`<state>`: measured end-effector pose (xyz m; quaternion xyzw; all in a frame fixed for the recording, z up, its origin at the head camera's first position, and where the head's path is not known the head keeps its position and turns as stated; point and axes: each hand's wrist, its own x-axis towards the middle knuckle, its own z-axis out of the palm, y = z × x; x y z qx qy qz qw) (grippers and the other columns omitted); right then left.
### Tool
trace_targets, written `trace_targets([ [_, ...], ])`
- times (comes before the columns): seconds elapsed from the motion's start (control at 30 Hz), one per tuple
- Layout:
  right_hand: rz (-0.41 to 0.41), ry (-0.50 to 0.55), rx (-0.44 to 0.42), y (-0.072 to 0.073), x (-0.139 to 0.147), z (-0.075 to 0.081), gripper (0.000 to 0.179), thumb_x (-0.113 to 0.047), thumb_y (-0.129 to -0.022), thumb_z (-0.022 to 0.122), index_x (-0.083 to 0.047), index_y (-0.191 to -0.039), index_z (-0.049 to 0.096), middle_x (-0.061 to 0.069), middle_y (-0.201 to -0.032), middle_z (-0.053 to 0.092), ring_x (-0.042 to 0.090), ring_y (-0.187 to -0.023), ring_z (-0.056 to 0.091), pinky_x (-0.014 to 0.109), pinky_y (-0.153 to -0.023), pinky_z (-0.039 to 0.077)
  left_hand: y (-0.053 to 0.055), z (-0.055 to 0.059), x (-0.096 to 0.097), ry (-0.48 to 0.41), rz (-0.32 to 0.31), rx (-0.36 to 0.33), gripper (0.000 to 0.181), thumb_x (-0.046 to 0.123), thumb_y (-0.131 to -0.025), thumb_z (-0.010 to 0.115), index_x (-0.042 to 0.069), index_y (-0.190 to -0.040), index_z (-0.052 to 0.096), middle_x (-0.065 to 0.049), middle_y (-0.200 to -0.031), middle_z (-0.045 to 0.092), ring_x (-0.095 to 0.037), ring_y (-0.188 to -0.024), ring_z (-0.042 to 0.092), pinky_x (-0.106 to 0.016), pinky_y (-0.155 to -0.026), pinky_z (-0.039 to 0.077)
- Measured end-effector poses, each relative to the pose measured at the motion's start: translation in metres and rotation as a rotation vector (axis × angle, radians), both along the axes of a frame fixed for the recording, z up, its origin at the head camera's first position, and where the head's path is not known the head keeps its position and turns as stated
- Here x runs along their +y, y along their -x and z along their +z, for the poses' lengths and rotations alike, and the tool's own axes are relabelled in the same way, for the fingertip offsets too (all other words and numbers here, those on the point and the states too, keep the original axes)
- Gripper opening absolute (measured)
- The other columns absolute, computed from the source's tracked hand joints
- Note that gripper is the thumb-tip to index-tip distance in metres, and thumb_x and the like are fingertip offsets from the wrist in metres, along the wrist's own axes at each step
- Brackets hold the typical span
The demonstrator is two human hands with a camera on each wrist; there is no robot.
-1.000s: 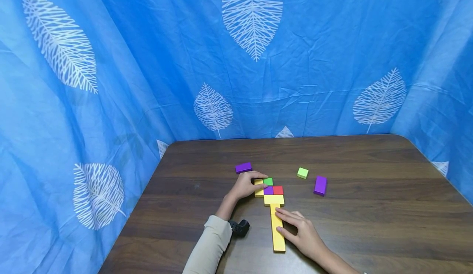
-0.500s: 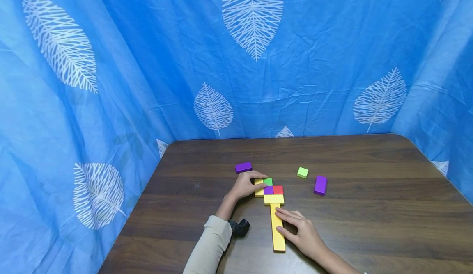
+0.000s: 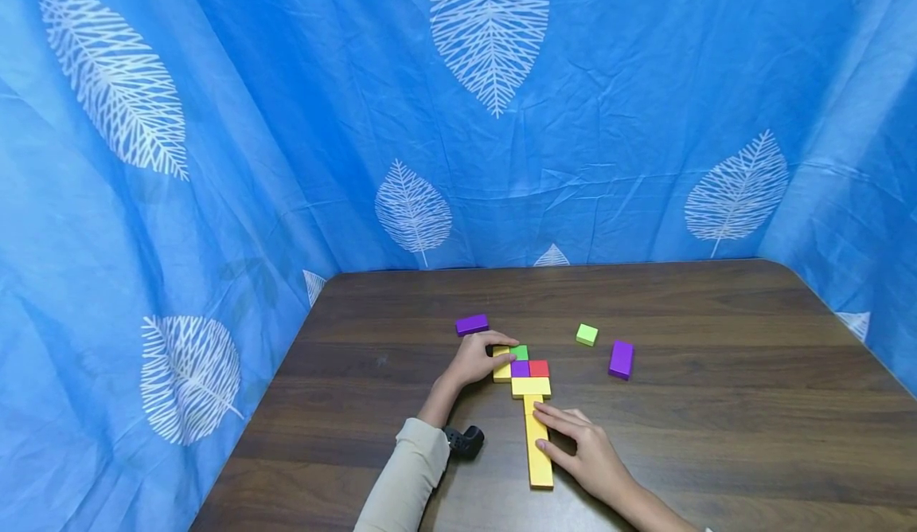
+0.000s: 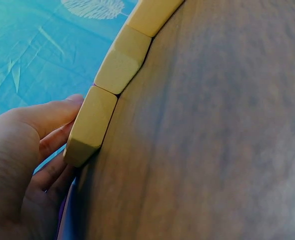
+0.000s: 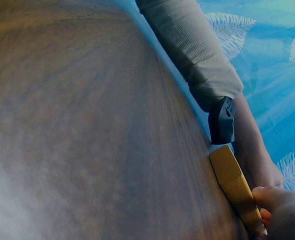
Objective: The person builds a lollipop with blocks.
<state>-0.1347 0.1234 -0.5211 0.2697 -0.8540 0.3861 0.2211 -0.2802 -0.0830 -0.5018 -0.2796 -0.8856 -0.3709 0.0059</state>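
Note:
Coloured blocks lie joined flat on the table. My left hand reaches over an upright yellow block; its thumb and forefinger pinch a green block at its left end. Just nearer are a purple block, a red block and a crosswise yellow block. In the left wrist view, the thumb reaches over the end yellow block. From the right, my right hand rests its fingertips and thumb on the long yellow block and the small yellow piece beyond it.
A loose purple block lies behind my left hand. Farther right are a light green block and another purple block. A black device sits at my left wrist. Behind the wooden table hangs a blue leaf-patterned curtain.

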Motion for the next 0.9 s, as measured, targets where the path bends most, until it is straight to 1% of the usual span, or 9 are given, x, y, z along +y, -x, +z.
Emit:
trace_targets([
  [0.2, 0.009, 0.012, 0.010, 0.001, 0.000, 0.000, 0.038, -0.014, -0.073, 0.078, -0.008, -0.109, 0.069, -0.002, -0.118, 0.062, 0.012, -0.097, 0.058, 0.010, -0.088, 0.037, 0.000, 0.002, 0.000, 0.001, -0.001, -0.008, 0.025, 0.024, -0.086, 0.066, 0.016, -0.109, 0.070, 0.001, -0.107, 0.066, -0.011, -0.105, 0.057, -0.029, -0.092, 0.043],
  [0.37, 0.009, 0.000, 0.006, 0.000, 0.000, 0.000, 0.037, -0.016, -0.074, 0.077, -0.009, -0.110, 0.069, -0.002, -0.118, 0.062, 0.011, -0.097, 0.058, 0.015, -0.086, 0.041, 0.000, 0.001, 0.000, -0.002, -0.004, 0.000, 0.026, 0.025, -0.086, 0.066, 0.015, -0.110, 0.069, 0.001, -0.108, 0.066, -0.012, -0.106, 0.057, -0.030, -0.093, 0.042],
  [0.5, 0.008, -0.006, 0.004, 0.000, 0.000, 0.000, 0.037, -0.017, -0.075, 0.077, -0.009, -0.110, 0.069, -0.002, -0.118, 0.062, 0.011, -0.097, 0.058, 0.016, -0.086, 0.042, 0.000, 0.001, -0.002, -0.030, 0.013, 0.026, 0.026, 0.024, -0.085, 0.068, 0.014, -0.109, 0.069, 0.000, -0.108, 0.065, -0.012, -0.106, 0.057, -0.031, -0.093, 0.042],
  [0.53, 0.008, -0.004, 0.005, 0.000, 0.000, 0.000, 0.037, -0.016, -0.074, 0.077, -0.009, -0.110, 0.069, -0.002, -0.118, 0.062, 0.011, -0.097, 0.058, 0.015, -0.087, 0.041, 0.001, 0.001, -0.003, -0.043, 0.022, 0.038, 0.026, 0.024, -0.085, 0.068, 0.013, -0.109, 0.069, 0.000, -0.108, 0.065, -0.013, -0.106, 0.057, -0.031, -0.094, 0.042],
  [0.63, 0.007, 0.006, 0.008, 0.000, 0.000, 0.000, 0.038, -0.015, -0.073, 0.078, -0.009, -0.109, 0.069, -0.003, -0.118, 0.062, 0.011, -0.097, 0.058, 0.011, -0.088, 0.037, 0.004, 0.001, -0.006, -0.091, 0.053, 0.113, 0.027, 0.021, -0.084, 0.069, 0.010, -0.108, 0.069, -0.002, -0.109, 0.065, -0.015, -0.106, 0.057, -0.032, -0.094, 0.042],
  [0.77, 0.009, 0.017, 0.018, 0.000, 0.000, 0.000, 0.038, -0.014, -0.072, 0.078, -0.008, -0.109, 0.069, -0.003, -0.118, 0.062, 0.012, -0.097, 0.059, 0.009, -0.090, 0.035, 0.009, 0.004, -0.012, -0.143, 0.134, 0.211, 0.030, 0.022, -0.084, 0.069, 0.008, -0.111, 0.068, -0.004, -0.112, 0.063, -0.017, -0.108, 0.057, -0.034, -0.093, 0.043],
  [0.83, 0.011, 0.021, 0.023, 0.000, 0.000, -0.001, 0.038, -0.014, -0.072, 0.078, -0.008, -0.109, 0.069, -0.003, -0.118, 0.062, 0.012, -0.096, 0.059, 0.009, -0.090, 0.035, 0.011, 0.007, -0.016, -0.162, 0.186, 0.230, 0.034, 0.023, -0.085, 0.068, 0.007, -0.114, 0.065, -0.006, -0.116, 0.062, -0.020, -0.109, 0.056, -0.035, -0.093, 0.044],
  [0.9, 0.013, 0.026, 0.026, 0.000, 0.000, -0.001, 0.038, -0.013, -0.072, 0.078, -0.008, -0.109, 0.069, -0.002, -0.118, 0.062, 0.012, -0.096, 0.059, 0.009, -0.090, 0.035, 0.014, 0.008, -0.021, -0.165, 0.241, 0.226, 0.038, 0.025, -0.086, 0.066, 0.007, -0.119, 0.063, -0.007, -0.120, 0.060, -0.021, -0.113, 0.054, -0.036, -0.094, 0.043],
])
